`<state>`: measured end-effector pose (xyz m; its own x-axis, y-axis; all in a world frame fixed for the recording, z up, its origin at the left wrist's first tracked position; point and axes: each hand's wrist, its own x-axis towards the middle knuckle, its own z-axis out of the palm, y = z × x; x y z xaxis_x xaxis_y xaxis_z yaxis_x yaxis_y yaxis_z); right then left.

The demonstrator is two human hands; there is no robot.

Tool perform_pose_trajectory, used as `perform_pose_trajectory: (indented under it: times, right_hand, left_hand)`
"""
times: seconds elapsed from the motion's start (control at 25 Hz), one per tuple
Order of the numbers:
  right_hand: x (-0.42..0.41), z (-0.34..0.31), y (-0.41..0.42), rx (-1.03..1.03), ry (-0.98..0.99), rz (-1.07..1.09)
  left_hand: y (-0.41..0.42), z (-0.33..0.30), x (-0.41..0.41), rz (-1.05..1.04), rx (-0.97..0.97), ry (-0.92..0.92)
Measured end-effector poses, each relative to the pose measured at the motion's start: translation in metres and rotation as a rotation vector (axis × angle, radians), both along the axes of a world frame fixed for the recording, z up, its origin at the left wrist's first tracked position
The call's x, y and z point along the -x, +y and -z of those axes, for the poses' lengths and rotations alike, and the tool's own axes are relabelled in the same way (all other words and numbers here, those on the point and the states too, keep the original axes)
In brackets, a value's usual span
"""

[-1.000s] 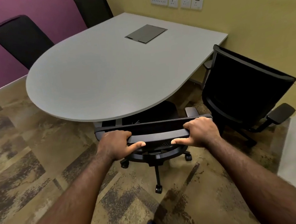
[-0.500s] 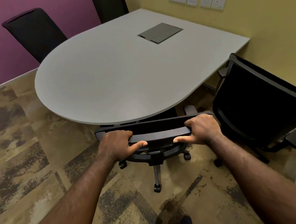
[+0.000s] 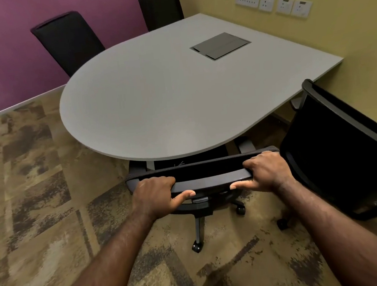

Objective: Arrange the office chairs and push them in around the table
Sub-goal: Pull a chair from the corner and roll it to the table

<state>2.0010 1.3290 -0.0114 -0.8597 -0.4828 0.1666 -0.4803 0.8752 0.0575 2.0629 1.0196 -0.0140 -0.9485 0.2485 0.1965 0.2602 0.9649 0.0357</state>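
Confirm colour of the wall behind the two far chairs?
Purple wall, clearest in the head view.

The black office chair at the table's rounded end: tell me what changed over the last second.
The black mesh office chair has been pushed further in; its seat, partly exposed before, now sits almost wholly under the rounded grey tabletop. The left hand and right hand still grip the backrest's top edge, unmoved on it. The black chair on the right and the two by the purple wall look unmoved; only the camera shifted.
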Motion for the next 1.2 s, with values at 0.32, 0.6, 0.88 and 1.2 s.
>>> perform_pose_trajectory:
  times: [0.32, 0.6, 0.88, 1.2]
  right_hand:
    - [-0.031, 0.000, 0.001, -0.019, -0.062, 0.026]
    - [-0.062, 0.001, -0.012, 0.069, -0.029, 0.083]
    - [-0.037, -0.002, -0.005, 0.044, -0.030, 0.086]
    - [0.021, -0.004, 0.027, 0.006, 0.000, -0.006]
  left_hand:
    - [0.003, -0.001, -0.021, 0.006, 0.036, -0.052]
    - [-0.015, -0.001, -0.027, 0.096, 0.048, -0.062]
    - [-0.007, -0.003, -0.007, 0.071, 0.048, -0.069]
    - [0.027, -0.004, 0.022, -0.007, 0.023, -0.062]
